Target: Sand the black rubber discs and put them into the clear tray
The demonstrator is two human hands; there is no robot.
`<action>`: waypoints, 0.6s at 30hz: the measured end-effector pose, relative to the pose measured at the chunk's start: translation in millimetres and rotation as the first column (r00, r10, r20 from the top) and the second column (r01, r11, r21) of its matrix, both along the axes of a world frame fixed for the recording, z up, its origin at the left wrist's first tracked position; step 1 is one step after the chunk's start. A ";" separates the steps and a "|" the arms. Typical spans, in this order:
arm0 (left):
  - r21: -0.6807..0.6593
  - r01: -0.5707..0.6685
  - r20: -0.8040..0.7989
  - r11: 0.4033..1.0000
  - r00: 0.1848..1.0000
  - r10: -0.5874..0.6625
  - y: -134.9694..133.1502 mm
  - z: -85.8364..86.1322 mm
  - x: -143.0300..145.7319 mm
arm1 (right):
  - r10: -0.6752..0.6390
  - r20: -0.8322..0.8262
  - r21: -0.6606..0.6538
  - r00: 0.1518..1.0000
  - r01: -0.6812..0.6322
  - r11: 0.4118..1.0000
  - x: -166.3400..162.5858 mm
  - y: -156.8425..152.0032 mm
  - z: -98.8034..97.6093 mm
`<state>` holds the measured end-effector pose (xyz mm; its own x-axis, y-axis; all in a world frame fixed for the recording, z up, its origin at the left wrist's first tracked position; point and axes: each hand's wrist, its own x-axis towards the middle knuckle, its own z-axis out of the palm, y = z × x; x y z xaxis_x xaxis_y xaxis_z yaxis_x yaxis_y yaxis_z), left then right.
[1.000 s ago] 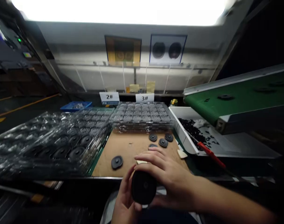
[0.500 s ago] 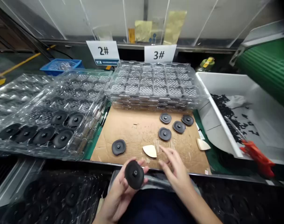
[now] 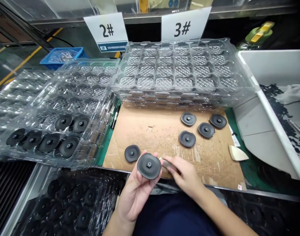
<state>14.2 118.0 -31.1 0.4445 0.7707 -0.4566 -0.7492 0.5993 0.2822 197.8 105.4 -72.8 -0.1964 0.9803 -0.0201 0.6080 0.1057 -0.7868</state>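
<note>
Disc [image 3: 149,166] (black, knobbed) | left hand [image 3: 139,193]: clamped on its rim | right hand [image 3: 185,174]: beside it, grip unclear

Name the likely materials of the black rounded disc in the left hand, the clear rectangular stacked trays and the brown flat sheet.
Black rounded disc: matte rubber or plastic, judging by its dull surface; which is unclear.
Clear rectangular stacked trays: glossy plastic, likely, being see-through with bright highlights.
Brown flat sheet: probably matte cardboard, given its scuffed, peeled-looking patches.
</note>
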 end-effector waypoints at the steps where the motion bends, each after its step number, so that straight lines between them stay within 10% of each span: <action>1: -0.006 -0.004 0.003 1.000 1.000 0.004 0.6 -0.3 0.7 | -0.008 -0.005 -0.007 1.000 0.007 1.000 1.9 -0.6 3.5; 8: -0.055 -0.007 -0.030 0.998 1.000 0.006 7.8 -1.9 6.7 | -0.122 -0.072 -0.116 0.990 0.113 0.987 17.7 -14.9 14.1; 13: 0.016 0.032 -0.154 0.999 0.988 -0.029 6.4 3.2 27.8 | -0.291 -0.134 0.048 0.947 0.300 0.953 12.9 3.2 56.4; 18: 0.005 0.130 -0.252 0.992 0.960 -0.124 -2.6 9.2 45.8 | 0.075 -0.165 0.113 0.983 -0.057 0.992 -4.1 18.6 107.3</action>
<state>59.9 115.4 -21.9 0.4124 0.7264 -0.5499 -0.5709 0.6764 0.4654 193.7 124.1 34.5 -0.2523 0.9597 0.1239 0.4564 0.2309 -0.8593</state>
